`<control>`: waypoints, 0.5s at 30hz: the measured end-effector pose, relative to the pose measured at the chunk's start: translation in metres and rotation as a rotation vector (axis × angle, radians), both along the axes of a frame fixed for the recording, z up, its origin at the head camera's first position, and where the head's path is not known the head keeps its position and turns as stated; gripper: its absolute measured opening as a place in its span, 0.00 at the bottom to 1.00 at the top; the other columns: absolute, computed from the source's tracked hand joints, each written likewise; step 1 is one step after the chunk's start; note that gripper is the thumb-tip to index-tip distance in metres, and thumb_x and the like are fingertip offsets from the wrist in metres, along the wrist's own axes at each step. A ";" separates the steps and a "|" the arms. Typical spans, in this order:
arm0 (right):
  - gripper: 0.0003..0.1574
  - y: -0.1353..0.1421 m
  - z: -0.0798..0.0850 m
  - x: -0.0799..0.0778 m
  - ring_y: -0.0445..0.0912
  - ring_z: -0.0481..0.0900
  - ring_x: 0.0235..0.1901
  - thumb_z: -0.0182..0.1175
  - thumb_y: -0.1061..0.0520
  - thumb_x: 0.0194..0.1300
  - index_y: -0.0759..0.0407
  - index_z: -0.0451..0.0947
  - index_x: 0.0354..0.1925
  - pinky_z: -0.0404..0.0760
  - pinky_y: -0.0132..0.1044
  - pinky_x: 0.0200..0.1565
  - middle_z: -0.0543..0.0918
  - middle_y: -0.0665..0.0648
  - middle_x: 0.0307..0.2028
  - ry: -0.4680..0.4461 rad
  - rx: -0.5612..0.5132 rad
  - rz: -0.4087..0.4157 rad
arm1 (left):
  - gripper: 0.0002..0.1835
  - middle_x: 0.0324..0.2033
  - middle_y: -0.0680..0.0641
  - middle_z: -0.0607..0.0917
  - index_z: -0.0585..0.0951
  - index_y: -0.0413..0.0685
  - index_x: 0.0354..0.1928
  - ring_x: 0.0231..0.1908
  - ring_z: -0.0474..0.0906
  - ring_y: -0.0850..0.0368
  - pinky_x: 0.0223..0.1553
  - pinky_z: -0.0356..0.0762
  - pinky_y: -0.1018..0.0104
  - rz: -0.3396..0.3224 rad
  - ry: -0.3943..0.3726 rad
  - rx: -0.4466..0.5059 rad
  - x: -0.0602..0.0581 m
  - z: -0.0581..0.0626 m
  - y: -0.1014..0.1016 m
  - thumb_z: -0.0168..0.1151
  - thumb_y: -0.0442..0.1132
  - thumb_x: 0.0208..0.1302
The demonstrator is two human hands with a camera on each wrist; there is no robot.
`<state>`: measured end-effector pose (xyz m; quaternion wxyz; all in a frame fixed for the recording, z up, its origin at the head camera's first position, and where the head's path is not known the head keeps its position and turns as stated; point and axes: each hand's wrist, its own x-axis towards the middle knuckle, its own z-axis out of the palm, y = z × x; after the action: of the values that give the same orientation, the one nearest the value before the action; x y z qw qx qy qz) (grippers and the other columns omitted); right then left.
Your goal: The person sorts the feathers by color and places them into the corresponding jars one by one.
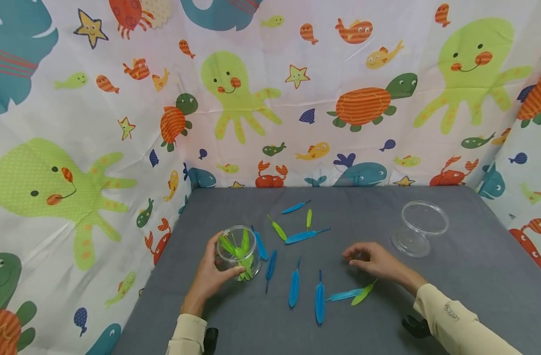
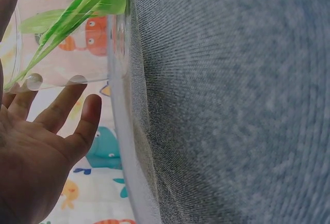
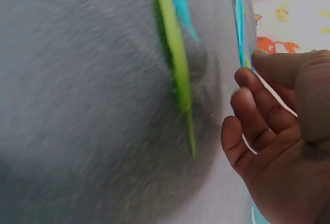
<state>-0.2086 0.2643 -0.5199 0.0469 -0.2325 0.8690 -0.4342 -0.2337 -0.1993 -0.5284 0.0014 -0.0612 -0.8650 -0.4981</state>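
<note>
My left hand (image 1: 212,273) holds a clear plastic jar (image 1: 258,266) at the left of the table, its thumb on the near side and fingers round the far side. Several green feathers (image 1: 239,251) stand in that jar; the left wrist view shows green feathers (image 2: 77,20) through its wall. My right hand (image 1: 377,261) hovers over the table with loosely bent fingers and nothing in them. Below it in the head view, a green feather (image 1: 363,294) lies across the end of a blue feather (image 1: 345,295). The right wrist view shows the same green feather (image 3: 175,48) near the hand.
Several blue feathers (image 1: 294,286) lie spread between the hands. Farther back lie green feathers (image 1: 277,229) and more blue ones (image 1: 302,237). An uncovered clear footed dish (image 1: 412,239) stands on the grey tabletop (image 1: 355,212) at the right. A sea-animal curtain (image 1: 306,93) surrounds the table's back and sides.
</note>
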 end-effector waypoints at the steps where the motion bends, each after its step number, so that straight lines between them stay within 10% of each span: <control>1: 0.11 0.002 -0.001 0.002 0.42 0.85 0.39 0.65 0.63 0.68 0.66 0.84 0.48 0.83 0.32 0.40 0.88 0.64 0.44 0.007 0.003 0.012 | 0.61 0.74 0.47 0.66 0.54 0.70 0.78 0.65 0.75 0.37 0.64 0.71 0.32 -0.002 0.001 0.002 0.000 0.000 0.000 0.84 0.53 0.46; 8: 0.10 0.016 -0.001 0.015 0.38 0.82 0.37 0.67 0.65 0.65 0.65 0.83 0.45 0.82 0.32 0.39 0.86 0.59 0.39 0.032 0.038 0.052 | 0.61 0.74 0.47 0.66 0.54 0.70 0.78 0.66 0.74 0.36 0.65 0.70 0.32 -0.002 0.007 0.007 -0.001 0.001 0.000 0.84 0.53 0.45; 15: 0.17 0.022 0.005 0.029 0.33 0.69 0.22 0.71 0.46 0.63 0.54 0.76 0.29 0.69 0.30 0.25 0.76 0.45 0.23 -0.084 0.265 -0.113 | 0.61 0.74 0.47 0.66 0.53 0.72 0.78 0.65 0.75 0.36 0.63 0.72 0.32 -0.006 0.001 0.005 0.000 0.002 0.001 0.84 0.54 0.46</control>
<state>-0.1791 0.2867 -0.5144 0.0888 -0.1564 0.9278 -0.3268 -0.2338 -0.1986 -0.5269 0.0005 -0.0642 -0.8635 -0.5003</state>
